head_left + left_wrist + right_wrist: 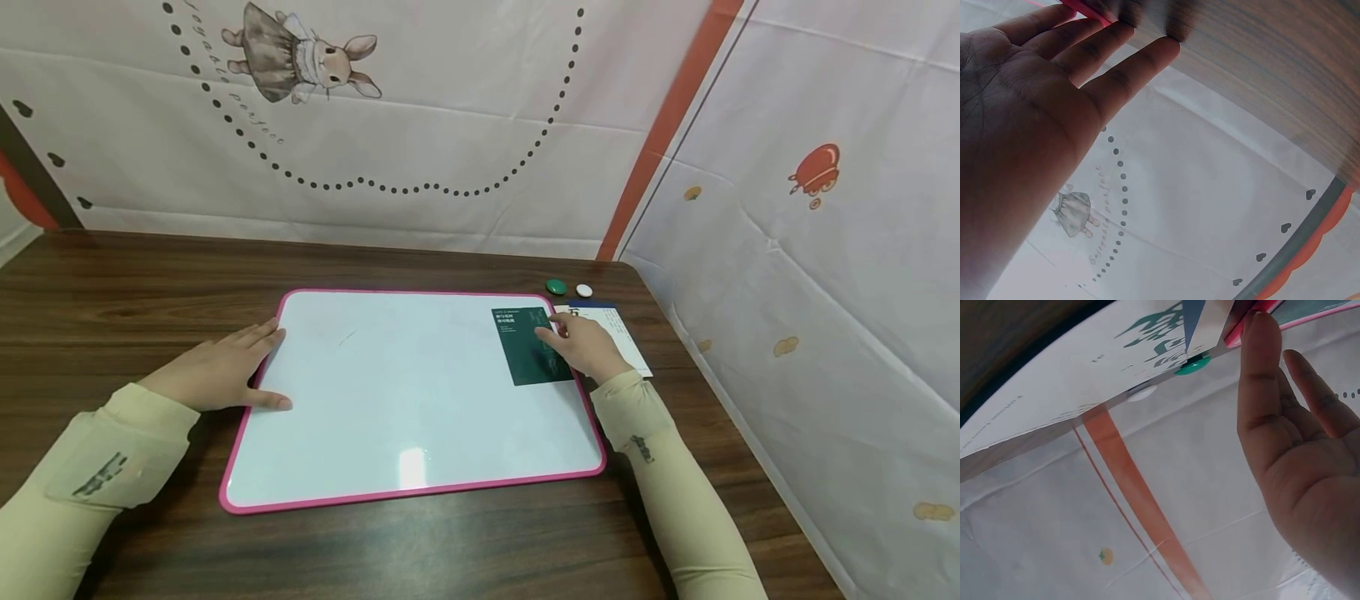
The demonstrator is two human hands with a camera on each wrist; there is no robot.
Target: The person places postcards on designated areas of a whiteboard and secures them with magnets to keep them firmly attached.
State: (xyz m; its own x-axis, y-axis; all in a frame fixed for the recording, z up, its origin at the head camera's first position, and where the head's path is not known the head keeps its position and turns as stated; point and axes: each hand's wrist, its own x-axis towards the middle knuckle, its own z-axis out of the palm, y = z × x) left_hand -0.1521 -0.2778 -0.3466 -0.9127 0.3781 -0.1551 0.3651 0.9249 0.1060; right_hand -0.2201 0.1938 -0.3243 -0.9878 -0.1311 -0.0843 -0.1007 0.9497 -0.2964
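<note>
A whiteboard with a pink frame (247, 398) lies flat on the dark wooden table (120, 283). My left hand (217, 372) rests flat on the table at the board's left edge, fingers straight (1094, 47), thumb on the frame. A dark green card (525, 346) lies on the board's upper right corner. My right hand (581, 343) rests on the card's right side with straight fingers (1260, 369), touching it. In the right wrist view the fingers meet the pink frame (1244, 328).
A white printed card (626, 333) lies on the table beside the board's right edge, partly under my right hand. A green round magnet (556, 287) and a white one (584, 290) sit behind it. Fabric walls enclose the table at back and right.
</note>
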